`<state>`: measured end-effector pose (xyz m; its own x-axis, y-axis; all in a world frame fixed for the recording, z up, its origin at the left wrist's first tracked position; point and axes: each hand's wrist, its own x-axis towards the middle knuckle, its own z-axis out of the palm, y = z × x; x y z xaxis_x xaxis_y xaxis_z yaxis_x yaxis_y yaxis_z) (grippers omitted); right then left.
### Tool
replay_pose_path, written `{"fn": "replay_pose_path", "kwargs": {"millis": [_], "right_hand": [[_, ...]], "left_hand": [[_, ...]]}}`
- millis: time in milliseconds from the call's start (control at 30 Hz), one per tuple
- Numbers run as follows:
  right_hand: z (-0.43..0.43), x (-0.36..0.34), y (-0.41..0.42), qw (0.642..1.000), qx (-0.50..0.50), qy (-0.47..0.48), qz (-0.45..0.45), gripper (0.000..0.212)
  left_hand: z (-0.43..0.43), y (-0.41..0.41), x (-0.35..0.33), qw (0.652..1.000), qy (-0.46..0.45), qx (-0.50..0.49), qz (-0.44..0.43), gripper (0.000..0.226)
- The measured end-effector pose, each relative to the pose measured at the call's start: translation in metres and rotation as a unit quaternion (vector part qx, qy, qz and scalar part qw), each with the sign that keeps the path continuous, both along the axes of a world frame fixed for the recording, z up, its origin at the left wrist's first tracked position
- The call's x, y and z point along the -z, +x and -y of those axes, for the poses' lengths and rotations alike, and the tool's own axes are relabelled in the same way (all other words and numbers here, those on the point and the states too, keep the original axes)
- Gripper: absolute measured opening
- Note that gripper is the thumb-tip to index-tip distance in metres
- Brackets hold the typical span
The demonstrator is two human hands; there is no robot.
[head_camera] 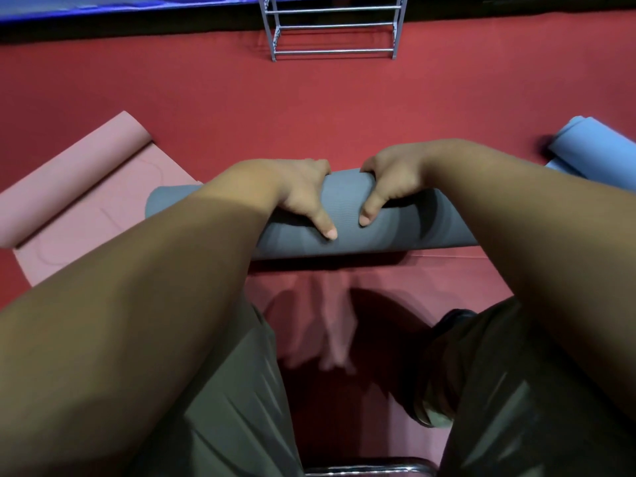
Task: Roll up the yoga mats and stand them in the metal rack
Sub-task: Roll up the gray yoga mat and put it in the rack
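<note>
A grey yoga mat (347, 232), fully rolled, lies crosswise on the red floor in front of me. My left hand (296, 194) grips its top left of centre, fingers curled over the far side and thumb on the near side. My right hand (392, 180) grips it just to the right in the same way. A pink mat (82, 187) lies partly rolled at the left. A blue mat (595, 146) lies partly rolled at the right edge. The metal rack (334, 27) stands at the far side of the floor, with no mats in it.
The red floor (275, 108) stretches between the grey mat and the rack. A dark strip and a blue surface (103, 3) run along the far edge. My legs in olive trousers (234, 407) fill the bottom; a chrome bar (368, 468) shows at the bottom edge.
</note>
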<state>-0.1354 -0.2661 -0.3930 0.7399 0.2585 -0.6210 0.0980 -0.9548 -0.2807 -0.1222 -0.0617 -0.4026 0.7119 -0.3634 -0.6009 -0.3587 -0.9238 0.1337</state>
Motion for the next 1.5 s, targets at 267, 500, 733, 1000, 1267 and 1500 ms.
{"fn": "replay_pose_path", "kwargs": {"millis": [267,500,733,1000,1267,1500], "right_hand": [[0.005,0.001,0.002,0.999,0.003,0.017,-0.028,0.066],[-0.010,0.005,0.003,0.999,-0.037,-0.033,-0.015,0.119],[0.001,0.006,0.001,0.999,-0.031,-0.001,0.006,0.071],[0.015,0.008,-0.001,0.997,0.030,0.051,-0.055,0.064],[-0.008,0.012,0.004,0.997,-0.063,-0.018,0.027,0.123],[-0.015,0.014,0.003,0.995,-0.072,-0.014,0.063,0.101]], "left_hand": [[0.004,-0.001,-0.003,0.995,0.014,0.066,0.072,0.095],[-0.005,0.001,-0.009,1.000,-0.014,0.008,0.010,0.078],[0.004,-0.002,0.000,1.000,-0.001,-0.012,-0.007,0.102],[0.014,-0.005,-0.003,0.997,0.035,0.042,0.058,0.105],[0.001,0.006,-0.005,1.000,0.002,-0.008,0.004,0.081],[-0.002,0.005,-0.005,0.999,-0.010,-0.023,-0.025,0.082]]}}
